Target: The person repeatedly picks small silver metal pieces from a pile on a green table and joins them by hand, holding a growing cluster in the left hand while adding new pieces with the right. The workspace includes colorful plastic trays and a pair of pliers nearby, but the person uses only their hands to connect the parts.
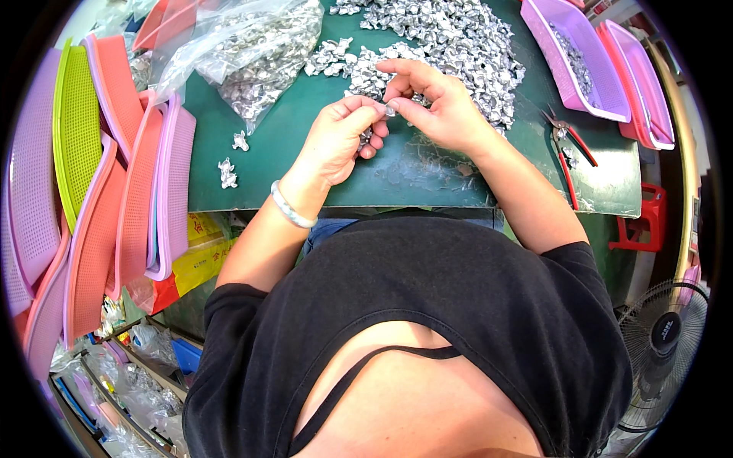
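My left hand [340,141], with a pale bangle at its wrist, is closed with several small silvery metal castings in its curled fingers. Its thumb and index finger pinch one small casting [390,111]. On the same piece, my right hand [443,107] closes its thumb and a finger while its index finger stays raised. Most of the piece is hidden by the fingertips. Just beyond both hands spreads a big heap of like castings [458,46]. Two loose castings, one of them here [227,173], lie left of my left hand.
A clear bag [256,65] of castings lies on the green table [427,179]. Red-handled cutting pliers [569,149] rest at the right, below a purple basket [569,61] holding castings. Stacked plastic baskets [95,168] stand at the left. A fan [663,336] and red stool [645,221] are lower right.
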A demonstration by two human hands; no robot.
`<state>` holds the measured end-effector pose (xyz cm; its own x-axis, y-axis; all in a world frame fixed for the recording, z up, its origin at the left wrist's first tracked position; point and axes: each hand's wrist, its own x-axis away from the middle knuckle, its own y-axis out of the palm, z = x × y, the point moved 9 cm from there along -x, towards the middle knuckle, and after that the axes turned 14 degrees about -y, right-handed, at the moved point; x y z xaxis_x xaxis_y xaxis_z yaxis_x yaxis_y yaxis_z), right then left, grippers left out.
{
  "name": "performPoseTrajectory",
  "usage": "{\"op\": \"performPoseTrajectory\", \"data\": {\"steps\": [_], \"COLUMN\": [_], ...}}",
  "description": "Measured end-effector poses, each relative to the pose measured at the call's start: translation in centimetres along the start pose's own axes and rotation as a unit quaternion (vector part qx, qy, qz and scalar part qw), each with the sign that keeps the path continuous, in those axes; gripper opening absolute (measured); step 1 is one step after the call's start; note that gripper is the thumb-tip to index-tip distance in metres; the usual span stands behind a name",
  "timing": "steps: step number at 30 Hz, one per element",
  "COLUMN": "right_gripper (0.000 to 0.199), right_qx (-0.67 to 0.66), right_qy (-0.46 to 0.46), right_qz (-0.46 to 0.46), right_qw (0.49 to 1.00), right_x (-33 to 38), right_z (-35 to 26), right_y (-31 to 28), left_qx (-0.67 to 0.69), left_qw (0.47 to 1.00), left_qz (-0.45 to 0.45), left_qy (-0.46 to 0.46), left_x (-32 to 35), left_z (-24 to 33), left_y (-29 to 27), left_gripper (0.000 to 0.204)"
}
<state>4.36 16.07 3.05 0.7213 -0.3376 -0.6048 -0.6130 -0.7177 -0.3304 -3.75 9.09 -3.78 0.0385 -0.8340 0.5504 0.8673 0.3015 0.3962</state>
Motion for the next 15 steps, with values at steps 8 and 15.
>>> {"op": "performPoseTrajectory", "data": {"steps": [8, 15], "right_gripper": [0.040, 0.038], "right_qx": [0.197, 0.322], "right_qy": [-0.045, -0.069], "right_qz": [-0.087, -0.183], "right_qw": [0.975, 0.926], "right_x": [-0.1, 0.1], "right_z": [-0.2, -0.2], "right_y": [0.3, 1.8], "left_qx": [0.062, 0.150], "left_qw": [0.997, 0.983], "left_qz": [-0.014, -0.062], "left_qy": [-0.039, -0.086], "left_x": [0.0, -0.3], "left_z": [-0.1, -0.8], "left_y": [-0.3, -0.5], "left_gripper": [0.013, 0.017]}}
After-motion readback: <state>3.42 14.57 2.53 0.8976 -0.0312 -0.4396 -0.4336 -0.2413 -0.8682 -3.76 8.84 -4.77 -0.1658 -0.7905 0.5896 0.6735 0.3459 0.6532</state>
